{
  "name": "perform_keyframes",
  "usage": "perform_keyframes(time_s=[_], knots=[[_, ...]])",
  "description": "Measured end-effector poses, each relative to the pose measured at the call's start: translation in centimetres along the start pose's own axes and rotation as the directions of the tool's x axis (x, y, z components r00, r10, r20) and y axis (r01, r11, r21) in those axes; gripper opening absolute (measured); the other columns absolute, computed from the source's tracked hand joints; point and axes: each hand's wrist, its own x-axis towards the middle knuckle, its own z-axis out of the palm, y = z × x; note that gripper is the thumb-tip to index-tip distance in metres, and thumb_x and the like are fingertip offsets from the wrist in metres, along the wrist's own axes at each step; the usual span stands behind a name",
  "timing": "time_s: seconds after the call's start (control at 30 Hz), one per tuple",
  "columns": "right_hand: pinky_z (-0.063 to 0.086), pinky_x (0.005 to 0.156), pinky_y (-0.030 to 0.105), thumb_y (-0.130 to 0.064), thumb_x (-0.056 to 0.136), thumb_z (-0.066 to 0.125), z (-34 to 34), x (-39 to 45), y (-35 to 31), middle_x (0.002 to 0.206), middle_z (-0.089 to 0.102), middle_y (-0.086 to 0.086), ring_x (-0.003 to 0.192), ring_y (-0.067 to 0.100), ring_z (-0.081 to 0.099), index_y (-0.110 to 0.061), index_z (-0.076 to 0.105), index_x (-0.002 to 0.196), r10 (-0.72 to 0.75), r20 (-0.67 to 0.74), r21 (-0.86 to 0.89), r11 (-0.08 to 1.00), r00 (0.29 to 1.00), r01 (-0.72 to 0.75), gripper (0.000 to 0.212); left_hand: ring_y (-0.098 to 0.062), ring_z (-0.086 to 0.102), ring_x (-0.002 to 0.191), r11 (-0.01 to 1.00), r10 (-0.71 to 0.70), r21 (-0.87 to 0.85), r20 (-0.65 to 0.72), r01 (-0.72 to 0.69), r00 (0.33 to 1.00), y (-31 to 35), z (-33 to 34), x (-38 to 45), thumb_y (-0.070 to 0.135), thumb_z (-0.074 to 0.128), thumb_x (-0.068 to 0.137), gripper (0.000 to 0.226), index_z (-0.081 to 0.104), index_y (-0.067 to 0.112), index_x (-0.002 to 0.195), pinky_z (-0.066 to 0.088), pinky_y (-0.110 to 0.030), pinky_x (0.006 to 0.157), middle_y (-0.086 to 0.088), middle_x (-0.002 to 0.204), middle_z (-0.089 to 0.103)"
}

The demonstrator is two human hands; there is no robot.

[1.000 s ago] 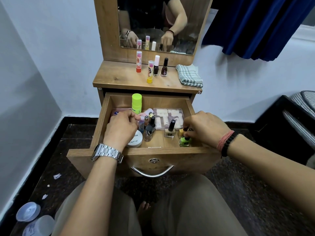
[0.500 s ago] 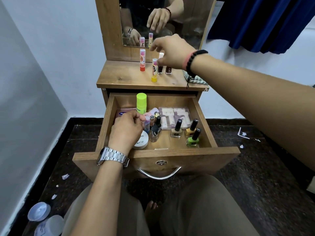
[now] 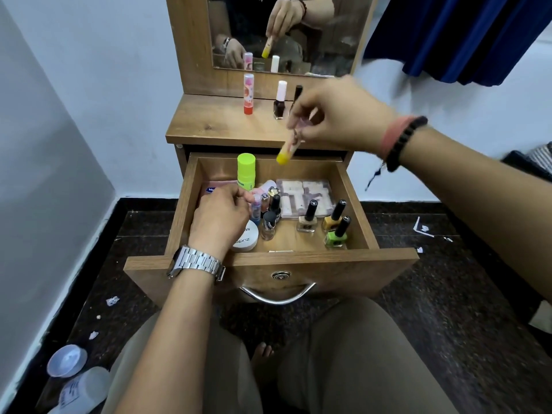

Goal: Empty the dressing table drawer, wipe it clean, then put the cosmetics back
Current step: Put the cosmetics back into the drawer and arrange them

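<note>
White walls and a dark speckled floor (image 3: 448,309) frame a small wooden dressing table (image 3: 215,127) with a mirror (image 3: 325,34) on top, blue curtain (image 3: 466,37) hanging off to the right. Its drawer (image 3: 298,264) is pulled all the way out over the person's knees and is still pretty full.

Right hand (image 3: 343,115) is up in the air over the table's front edge, arm stretched in from the right with a black bead bracelet (image 3: 403,141) at the wrist. Thumb and fingers pinch a yellow-capped lip balm (image 3: 288,149), tilted, yellow end pointing down toward the back of the drawer. It's a bit motion-blurred.

Left hand (image 3: 221,216) is down inside the drawer's left side, silver watch (image 3: 195,261) at the wrist, fingers curled around a small pinkish tube (image 3: 256,206) standing among the bottles. It partly covers a white round jar (image 3: 246,239) and a blue-and-pink packet (image 3: 213,188) behind it.

Also in the drawer: a lime green stick (image 3: 246,170) upright at the back, a clear box of pads (image 3: 304,195), a clear polish bottle (image 3: 307,218), a yellow polish (image 3: 334,218) and a green nail polish (image 3: 337,236) near the right.

On the tabletop by the mirror stand a red-bottomed balm (image 3: 248,94), a dark polish with a white cap (image 3: 280,100), and another dark bottle (image 3: 296,94) half hidden by the right hand's fingers.
</note>
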Motion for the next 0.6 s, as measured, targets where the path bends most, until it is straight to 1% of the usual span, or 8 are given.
perform_keyframes(time_s=[0.07,0.1,0.17,0.2,0.27,0.33,0.5,0.6], knots=[[0.048,0.069,0.01,-0.009,0.083,0.064,1.2,-2.4,-0.1,0.085,0.07,-0.003,0.073,0.002,0.061,-0.017,0.071,0.095,0.01,0.071,0.035,0.999,0.997,-0.012,0.015,-0.025,0.068,0.089,1.0,-0.009,0.018,0.0,0.009,1.0,0.2,0.0,-0.1,0.02,0.044,0.086,0.023,0.064,0.029,0.078,0.055,-0.044,0.081,-0.002,0.088,0.073],[0.051,0.07,0.014,-0.007,0.082,0.064,2.2,-3.4,0.0,0.084,0.07,-0.004,0.073,0.003,0.062,-0.017,0.068,0.097,0.023,0.104,0.054,0.998,0.994,-0.029,0.018,-0.024,0.068,0.09,1.0,-0.016,0.019,-0.004,0.016,1.0,0.3,0.0,-0.2,0.02,0.045,0.086,0.024,0.063,0.03,0.076,0.055,-0.044,0.081,-0.002,0.09,0.073],[0.054,0.08,0.032,-0.009,0.079,0.066,4.6,-4.5,0.4,0.083,0.069,-0.007,0.08,0.01,0.064,-0.022,0.061,0.1,0.067,0.169,0.061,0.995,0.983,-0.078,0.025,-0.025,0.068,0.093,1.0,-0.019,0.012,-0.012,0.019,1.0,0.4,0.0,-0.3,0.022,0.045,0.084,0.023,0.063,0.032,0.074,0.055,-0.044,0.083,-0.001,0.092,0.073],[0.05,0.089,0.037,-0.011,0.079,0.066,5.8,-4.8,0.7,0.083,0.069,-0.008,0.084,0.012,0.064,-0.025,0.057,0.101,0.075,0.195,0.037,0.996,0.978,-0.084,0.028,-0.024,0.068,0.093,1.0,-0.017,0.01,-0.013,0.017,1.0,0.4,0.0,-0.3,0.024,0.044,0.082,0.022,0.063,0.033,0.073,0.054,-0.044,0.083,0.0,0.093,0.073],[0.032,0.106,0.038,-0.014,0.08,0.062,7.9,-5.0,1.1,0.082,0.069,-0.008,0.087,0.014,0.062,-0.027,0.05,0.106,0.063,0.226,-0.036,0.998,0.972,-0.056,0.031,-0.024,0.069,0.094,1.0,-0.018,0.006,-0.011,0.018,1.0,0.3,0.0,-0.3,0.028,0.041,0.078,0.023,0.062,0.035,0.072,0.055,-0.044,0.083,0.0,0.094,0.073],[0.016,0.109,0.036,-0.014,0.079,0.057,9.5,-5.0,1.1,0.08,0.068,-0.007,0.086,0.016,0.061,-0.026,0.046,0.109,0.049,0.234,-0.082,0.996,0.971,-0.03,0.034,-0.025,0.069,0.094,1.0,-0.016,0.005,-0.011,0.017,1.0,0.2,0.0,-0.3,0.025,0.043,0.08,0.023,0.062,0.036,0.071,0.055,-0.044,0.083,0.0,0.094,0.073],[0.005,0.11,0.04,-0.017,0.077,0.06,10.9,-4.3,1.2,0.081,0.068,-0.007,0.093,0.019,0.063,-0.025,0.044,0.114,0.028,0.21,-0.131,0.991,0.977,0.0,0.041,-0.023,0.069,0.095,1.0,-0.014,-0.018,-0.003,0.014,1.0,0.2,0.0,-0.2,0.03,0.04,0.078,0.023,0.063,0.034,0.074,0.055,-0.045,0.083,0.002,0.093,0.073],[0.005,0.112,0.042,-0.018,0.078,0.062,11.1,-4.1,1.5,0.082,0.067,-0.008,0.094,0.019,0.062,-0.025,0.042,0.117,0.026,0.201,-0.131,0.991,0.979,0.0,0.044,-0.024,0.068,0.093,1.0,-0.006,0.0,-0.005,0.006,1.0,0.0,0.1,0.0,0.021,0.045,0.087,0.024,0.062,0.033,0.074,0.055,-0.046,0.08,0.0,0.093,0.073]])
